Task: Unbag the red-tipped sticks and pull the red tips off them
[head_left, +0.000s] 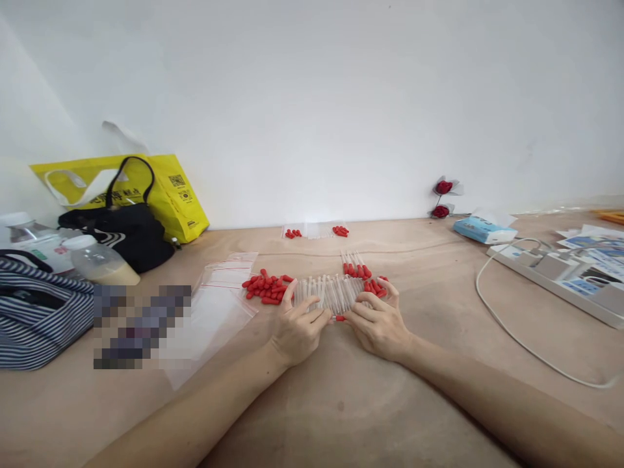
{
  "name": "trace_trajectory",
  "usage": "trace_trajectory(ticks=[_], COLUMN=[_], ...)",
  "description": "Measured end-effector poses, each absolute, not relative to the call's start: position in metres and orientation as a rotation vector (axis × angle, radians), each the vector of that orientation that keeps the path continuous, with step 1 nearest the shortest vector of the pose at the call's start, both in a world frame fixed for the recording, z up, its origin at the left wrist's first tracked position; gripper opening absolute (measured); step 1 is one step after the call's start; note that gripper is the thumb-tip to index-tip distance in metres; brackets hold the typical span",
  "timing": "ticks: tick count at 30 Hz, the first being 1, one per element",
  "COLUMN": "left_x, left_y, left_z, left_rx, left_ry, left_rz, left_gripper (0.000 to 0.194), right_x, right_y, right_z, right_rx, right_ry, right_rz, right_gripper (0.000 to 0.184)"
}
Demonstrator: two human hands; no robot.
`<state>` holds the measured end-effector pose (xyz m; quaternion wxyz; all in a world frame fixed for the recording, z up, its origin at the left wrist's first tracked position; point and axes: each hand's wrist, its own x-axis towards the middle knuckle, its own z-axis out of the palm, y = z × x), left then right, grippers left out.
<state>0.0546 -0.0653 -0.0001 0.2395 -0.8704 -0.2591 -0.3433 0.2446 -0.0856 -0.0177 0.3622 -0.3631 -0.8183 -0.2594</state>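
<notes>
Close together over the table are my left hand (299, 331) and my right hand (383, 328), both with fingers pinched. Between the fingertips shows a small red rubber bulb (340, 318), its right part covered by my right fingers. A short clear end of a glass dropper tube (334, 318) shows at my left fingertips; the rest is hidden. Just beyond the hands lies a row of clear dropper tubes (331, 292). A pile of loose red bulbs (266, 286) is left of the row, with more bulbs (375, 287) at its right. Several droppers with bulbs fitted (355, 268) lie behind.
Clear zip bags (214, 318) lie to the left, near a striped pouch (43, 312), a bottle (100, 260) and a yellow bag (180, 195). Rightward are a tissue pack (480, 229), a power strip (560, 286) and a white cable (507, 331). A filled bag (312, 230) lies by the wall.
</notes>
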Motion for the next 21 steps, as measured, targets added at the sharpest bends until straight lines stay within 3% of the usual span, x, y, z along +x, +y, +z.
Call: trace_trajectory(ticks=[12,21], left_x=[0.046,0.052], left_y=[-0.066,-0.058], left_z=[0.005,0.015], left_rx=[-2.405,-2.604], left_ry=[-0.775,-1.122], left_rz=[-0.946,-1.196], left_gripper=[0.017,0.022], right_x=[0.256,0.289], right_y=[-0.087,-0.064], right_z=[-0.015,-0.008], right_rx=[-0.9,-1.304], right_ry=[-2.108,-1.925], right_rz=[-0.564,-0.489], right_gripper=[0.015,0.018])
